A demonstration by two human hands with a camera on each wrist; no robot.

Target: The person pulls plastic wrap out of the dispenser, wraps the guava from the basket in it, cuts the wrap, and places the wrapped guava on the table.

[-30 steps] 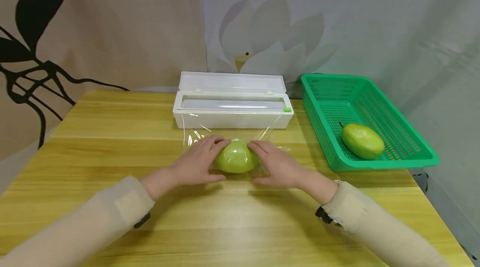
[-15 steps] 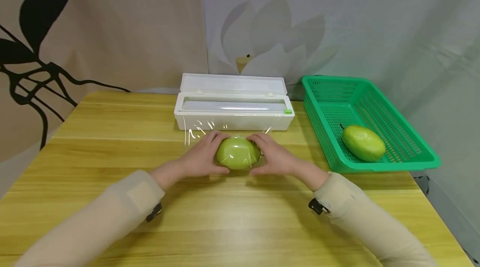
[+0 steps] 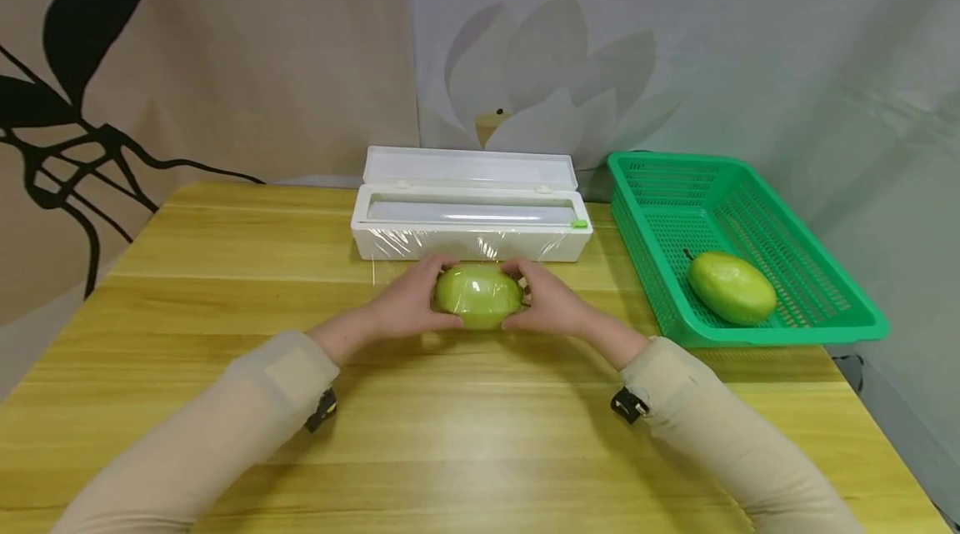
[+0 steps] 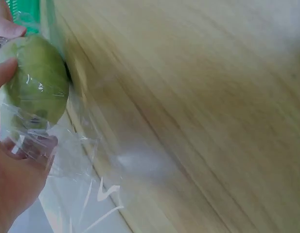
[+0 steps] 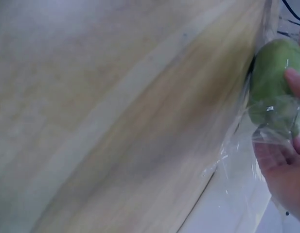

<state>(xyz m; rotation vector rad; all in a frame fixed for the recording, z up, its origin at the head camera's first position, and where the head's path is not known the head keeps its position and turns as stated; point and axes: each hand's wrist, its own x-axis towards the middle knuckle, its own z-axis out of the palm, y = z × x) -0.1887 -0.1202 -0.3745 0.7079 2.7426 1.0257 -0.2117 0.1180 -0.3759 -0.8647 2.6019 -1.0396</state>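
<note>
A green mango-like fruit with clear plastic wrap over it is held between both hands in the middle of the table. My left hand grips its left end, thumb at the near side and fingers at the far side. On the other end, my right hand grips it the same way. Clear cling film hangs loosely around the fruit and fingers in the left wrist view. The film runs from the fruit to the white cling film dispenser, whose lid stands open with the roll inside.
A green plastic basket stands at the right, holding another green fruit. A small green slider sits at the dispenser's right end. The wooden table meets a printed cloth backdrop.
Both hands have moved away from me with the fruit, towards the dispenser. Their grip has closed in round its ends, and the film between fruit and dispenser has become shorter.
</note>
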